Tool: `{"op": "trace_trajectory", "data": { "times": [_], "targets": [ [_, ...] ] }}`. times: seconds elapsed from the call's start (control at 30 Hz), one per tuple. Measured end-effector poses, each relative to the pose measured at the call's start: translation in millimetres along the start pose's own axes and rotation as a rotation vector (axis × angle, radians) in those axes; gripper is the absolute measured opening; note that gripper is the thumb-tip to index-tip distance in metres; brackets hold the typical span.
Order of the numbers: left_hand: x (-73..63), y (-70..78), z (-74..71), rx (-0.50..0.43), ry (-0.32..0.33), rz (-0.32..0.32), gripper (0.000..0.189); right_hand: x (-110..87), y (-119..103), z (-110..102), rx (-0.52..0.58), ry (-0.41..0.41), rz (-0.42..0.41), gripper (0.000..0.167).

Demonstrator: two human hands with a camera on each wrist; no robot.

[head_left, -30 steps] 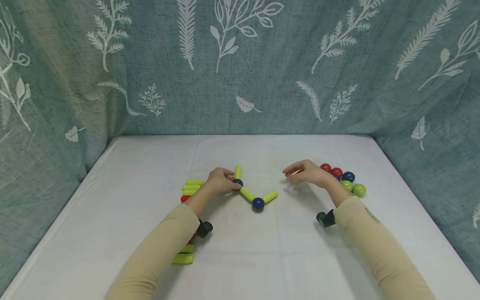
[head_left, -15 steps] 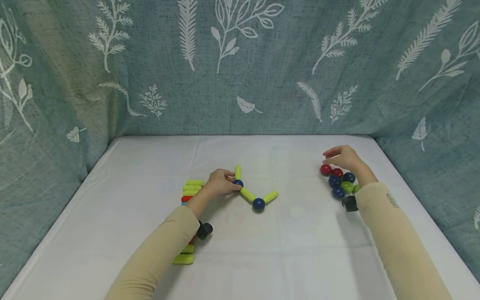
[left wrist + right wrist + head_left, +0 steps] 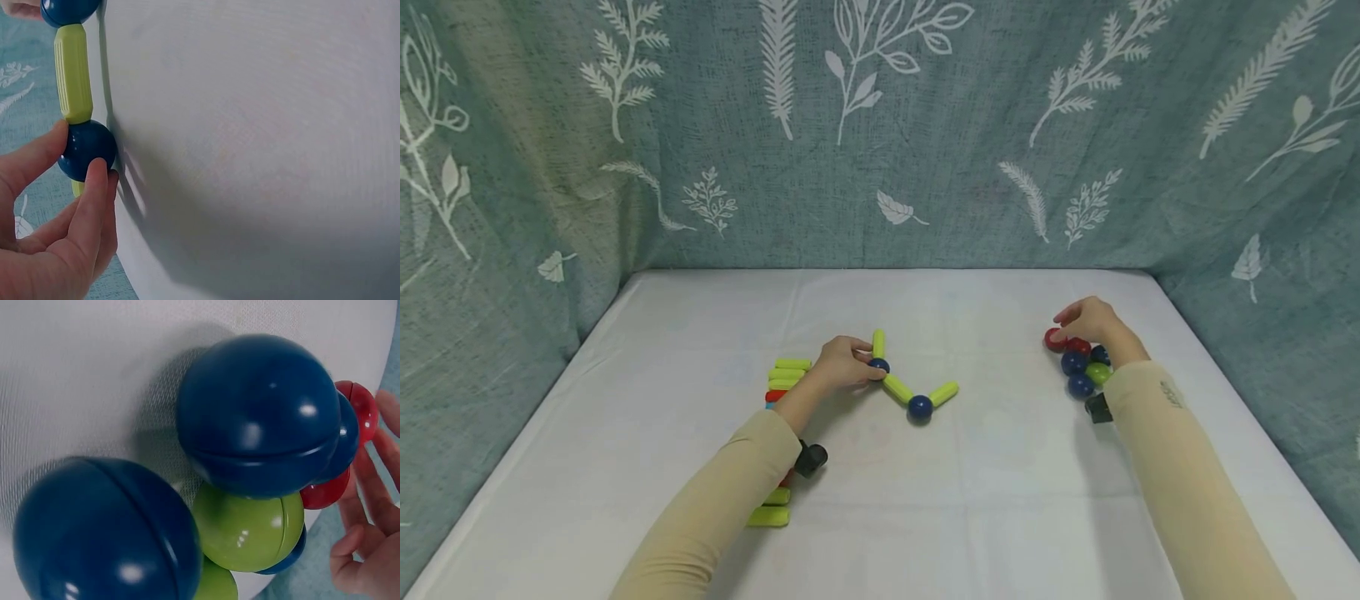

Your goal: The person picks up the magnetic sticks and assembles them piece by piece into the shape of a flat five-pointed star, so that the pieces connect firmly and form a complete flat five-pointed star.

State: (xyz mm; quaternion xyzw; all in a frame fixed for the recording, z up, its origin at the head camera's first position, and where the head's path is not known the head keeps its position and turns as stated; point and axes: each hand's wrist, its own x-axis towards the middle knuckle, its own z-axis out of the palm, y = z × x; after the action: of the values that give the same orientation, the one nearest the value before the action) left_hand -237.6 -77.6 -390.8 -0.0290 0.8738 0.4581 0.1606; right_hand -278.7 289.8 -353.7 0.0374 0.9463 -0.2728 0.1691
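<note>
My left hand (image 3: 844, 363) pinches a blue ball (image 3: 87, 150) between thumb and fingertips. A lime-green rod (image 3: 877, 343) points away from that ball, and a second lime rod (image 3: 897, 388) joins it to another blue ball (image 3: 920, 408). From this second ball a short lime rod (image 3: 943, 393) sticks out to the right. At the back right, my right hand (image 3: 1093, 323) reaches over the ball cluster, thumb and fingers around the outermost red ball (image 3: 1051, 340). In the right wrist view its fingers lie at the red ball (image 3: 364, 412), beyond larger-looking blue balls.
Beside the right hand sit another red ball (image 3: 1078, 347), blue balls (image 3: 1080, 386) and a green ball (image 3: 1098, 373), close together. Left of the left forearm, lime rods (image 3: 790, 375) and a red rod (image 3: 774, 396) lie in a column, partly hidden by the sleeve. A patterned curtain (image 3: 925, 208) hangs behind the white table (image 3: 1000, 500).
My right hand has moved right from near the middle to the ball cluster, then down onto the outermost red ball. The left hand stays on its blue ball.
</note>
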Motion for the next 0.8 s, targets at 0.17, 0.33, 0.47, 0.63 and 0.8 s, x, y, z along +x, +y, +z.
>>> {"op": "trace_trajectory", "data": {
  "times": [0.17,0.33,0.47,0.63,0.8],
  "targets": [
    [-0.4,0.1,-0.7,-0.006,-0.004,-0.009,0.055,1.9,-0.6,1.3,-0.015,-0.017,-0.014,0.041],
    [0.5,-0.2,-1.5,0.006,-0.011,-0.002,0.055,3.2,-0.1,2.8,-0.025,-0.015,-0.010,0.037],
    [0.7,0.0,-1.5,0.019,-0.015,0.003,0.055,4.0,-1.8,4.5,-0.027,-0.007,-0.020,0.038],
    [-0.4,1.5,-1.3,0.038,-0.025,-0.003,0.055,6.2,-15.1,11.1,0.002,0.015,-0.073,0.038],
    [-1.3,2.8,-2.0,0.072,-0.055,-0.003,0.053,9.7,-37.6,26.8,0.063,-0.015,-0.131,0.038]
  ]
}}
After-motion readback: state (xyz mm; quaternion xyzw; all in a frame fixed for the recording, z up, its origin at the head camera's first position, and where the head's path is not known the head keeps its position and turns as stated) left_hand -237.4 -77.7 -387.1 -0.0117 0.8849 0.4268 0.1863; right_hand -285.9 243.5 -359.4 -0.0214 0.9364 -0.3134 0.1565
